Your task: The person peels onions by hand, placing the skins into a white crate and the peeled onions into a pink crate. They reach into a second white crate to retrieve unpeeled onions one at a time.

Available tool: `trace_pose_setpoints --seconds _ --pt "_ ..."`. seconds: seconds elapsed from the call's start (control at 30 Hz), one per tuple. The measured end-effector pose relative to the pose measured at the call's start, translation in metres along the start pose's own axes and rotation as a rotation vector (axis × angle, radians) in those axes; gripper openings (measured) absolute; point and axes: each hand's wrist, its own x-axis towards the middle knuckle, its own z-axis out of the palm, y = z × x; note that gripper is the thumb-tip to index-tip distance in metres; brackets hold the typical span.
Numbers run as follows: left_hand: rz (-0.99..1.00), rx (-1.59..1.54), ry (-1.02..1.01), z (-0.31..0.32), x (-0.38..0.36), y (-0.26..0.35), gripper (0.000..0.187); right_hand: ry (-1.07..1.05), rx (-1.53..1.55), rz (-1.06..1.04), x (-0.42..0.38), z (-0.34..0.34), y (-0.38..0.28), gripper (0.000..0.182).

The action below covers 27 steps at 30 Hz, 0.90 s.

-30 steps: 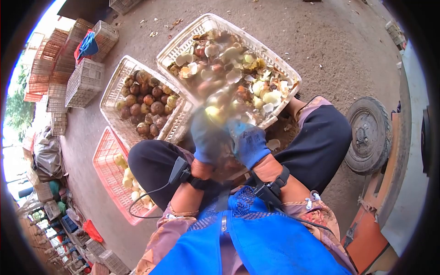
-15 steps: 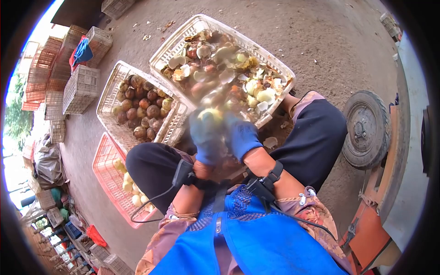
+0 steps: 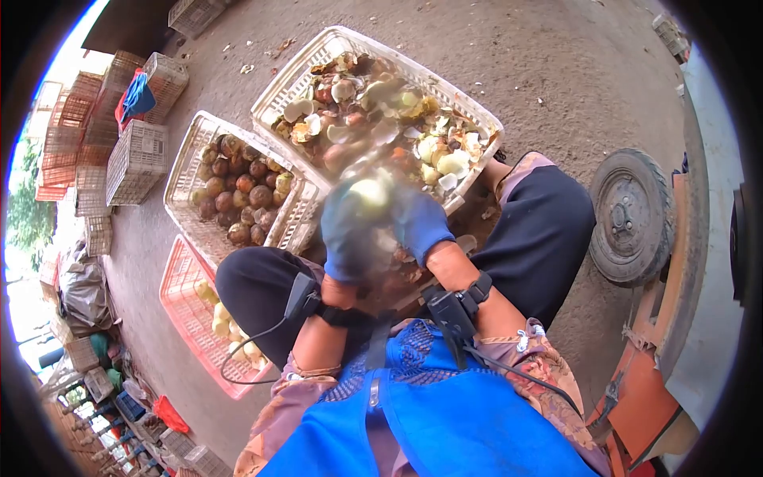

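Note:
My left hand [image 3: 346, 230], in a blue glove, is closed round a pale yellow-green round fruit or vegetable [image 3: 370, 193] at the near edge of the large white crate [image 3: 340, 38]. Beside it, my right hand [image 3: 421, 224], also gloved in blue, has its fingers bent toward the same piece; blur hides what they hold, if anything. Peel scraps and shells [image 3: 385, 129] fill the large crate. A second white crate [image 3: 188, 157], to the left, bears brown-skinned round pieces [image 3: 241, 184]. Pale peeled pieces [image 3: 222, 319] lie in the pink crate [image 3: 176, 285] near my left knee.
Stacked crates [image 3: 137, 163] stand at the far left, with a blue cloth [image 3: 139, 97] on them. A wheel with a tyre [image 3: 632, 217] is at the right, beside an orange metal frame [image 3: 648, 409]. Scraps lie on the ground between my legs.
The pale piece has shifted slightly and shows more of its whitish surface. Both hands remain close together, slightly changed in pose. The whole view has shifted a little.

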Motion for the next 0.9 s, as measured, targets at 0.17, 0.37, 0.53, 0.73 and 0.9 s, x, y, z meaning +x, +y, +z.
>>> trace_pose_setpoints --seconds 0.17,0.37,0.53,0.73,0.9 --pt "0.078 0.064 -0.002 0.002 0.002 -0.001 0.039 0.097 0.046 0.029 0.0 0.003 0.004 0.015" --pt "-0.248 -0.256 0.014 0.006 0.002 -0.008 0.042 -0.186 -0.105 0.018 0.008 -0.048 -0.017 0.053" --pt "-0.198 -0.294 -0.02 -0.002 -0.003 -0.009 0.047 -0.03 -0.143 0.212 0.017 -0.023 0.015 0.069" --pt "-0.535 -0.969 0.088 -0.005 0.005 0.015 0.048 -0.249 0.607 0.03 0.009 -0.014 0.01 0.021" --pt "-0.643 -0.879 -0.039 -0.017 0.0 0.013 0.052 -0.227 1.462 0.181 0.011 0.01 0.022 0.018"
